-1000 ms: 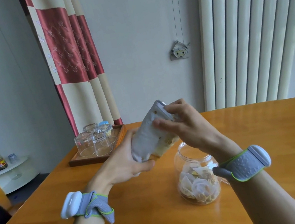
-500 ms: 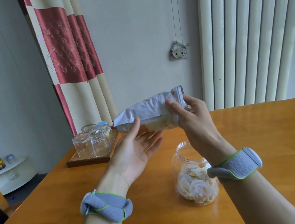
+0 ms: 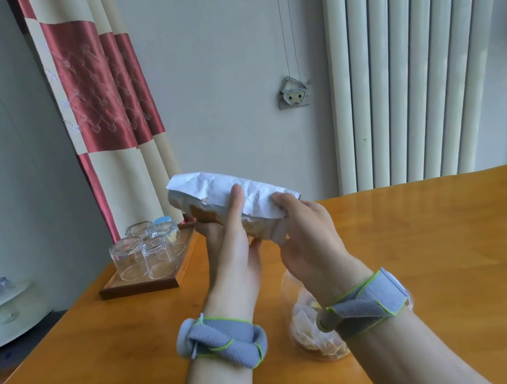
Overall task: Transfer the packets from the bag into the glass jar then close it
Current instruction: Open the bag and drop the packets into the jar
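Table (image 3: 457,240) holds jar (image 3: 304,330); left hand (image 3: 231,246), right hand (image 3: 310,236) hold bag (image 3: 205,187).

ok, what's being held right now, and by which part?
The bag, in both hands: the left hand grips round its middle, the right hand grips one end.
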`<state>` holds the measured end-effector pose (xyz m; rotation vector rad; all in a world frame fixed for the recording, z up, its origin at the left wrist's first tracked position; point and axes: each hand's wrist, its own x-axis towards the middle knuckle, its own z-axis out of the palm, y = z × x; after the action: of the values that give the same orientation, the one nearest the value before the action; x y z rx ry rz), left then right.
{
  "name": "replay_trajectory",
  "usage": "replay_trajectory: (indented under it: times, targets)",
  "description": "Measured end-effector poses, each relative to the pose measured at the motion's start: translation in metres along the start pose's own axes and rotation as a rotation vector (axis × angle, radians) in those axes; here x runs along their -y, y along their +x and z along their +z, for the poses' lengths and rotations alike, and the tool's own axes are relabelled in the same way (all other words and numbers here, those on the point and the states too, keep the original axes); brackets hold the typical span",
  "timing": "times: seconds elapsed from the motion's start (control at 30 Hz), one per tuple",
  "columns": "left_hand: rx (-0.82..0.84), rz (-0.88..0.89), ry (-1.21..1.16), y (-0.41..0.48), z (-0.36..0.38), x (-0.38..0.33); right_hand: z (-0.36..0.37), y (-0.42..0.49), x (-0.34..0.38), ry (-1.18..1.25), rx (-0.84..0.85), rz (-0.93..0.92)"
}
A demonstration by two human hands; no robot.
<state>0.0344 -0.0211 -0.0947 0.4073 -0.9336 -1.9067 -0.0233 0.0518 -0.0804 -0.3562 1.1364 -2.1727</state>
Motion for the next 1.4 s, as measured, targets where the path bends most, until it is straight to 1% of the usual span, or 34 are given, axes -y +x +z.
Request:
replay_trajectory:
  times: [0.13,0.2,0.27,0.33,0.43,0.53,0.6,0.7,0.77,0.9,0.93,1.0,1.13,1.23,1.3,1.33,1.4]
  targets:
    - [0.161,0.04,0.032,0.0,0.003,0.004,-0.007,-0.004,0.002,0.072,0.018,0.042]
    - [0.235,0.105,0.123,-0.002,0.004,0.007,-0.011,-0.007,0.004,0.105,0.034,0.094]
    - [0.272,0.152,0.198,-0.004,0.005,0.01,-0.018,-0.009,0.007,0.117,0.036,0.131]
    - [0.258,0.167,0.215,-0.005,0.005,0.013,-0.024,-0.01,0.012,0.103,0.069,0.159]
    - [0.174,0.134,0.219,-0.002,0.005,0.017,-0.036,-0.005,0.023,0.057,0.162,0.221]
    - [0.08,0.04,0.232,-0.001,0.004,0.022,-0.047,-0.002,0.033,-0.056,0.226,0.253]
    - [0.014,-0.027,0.194,0.0,0.003,0.022,-0.052,-0.002,0.038,-0.156,0.311,0.253]
    - [-0.05,-0.135,0.068,0.0,0.002,0.019,-0.058,0.003,0.04,-0.333,0.387,0.189]
    - [-0.088,-0.198,0.01,0.0,0.002,0.016,-0.059,0.004,0.038,-0.499,0.394,0.085]
    - [-0.085,-0.279,-0.044,0.001,0.005,0.013,-0.059,0.007,0.034,-0.98,0.21,-0.248]
    - [-0.075,-0.287,-0.049,0.0,0.005,0.012,-0.06,0.007,0.035,-1.068,0.182,-0.308]
    - [-0.069,-0.302,-0.05,-0.001,0.007,0.011,-0.06,0.006,0.037,-1.153,0.154,-0.372]
    - [-0.089,-0.338,-0.089,-0.001,0.009,0.01,-0.064,0.007,0.042,-1.192,0.18,-0.345]
    - [-0.102,-0.348,-0.128,0.001,0.006,0.009,-0.069,0.007,0.051,-1.253,0.259,-0.248]
    - [-0.107,-0.354,-0.131,0.002,0.004,0.008,-0.07,0.006,0.055,-1.267,0.279,-0.192]
    - [-0.106,-0.359,-0.127,0.002,0.004,0.009,-0.07,0.005,0.056,-1.277,0.273,-0.193]
    - [-0.101,-0.368,-0.106,0.002,0.004,0.01,-0.067,0.002,0.055,-1.308,0.244,-0.261]
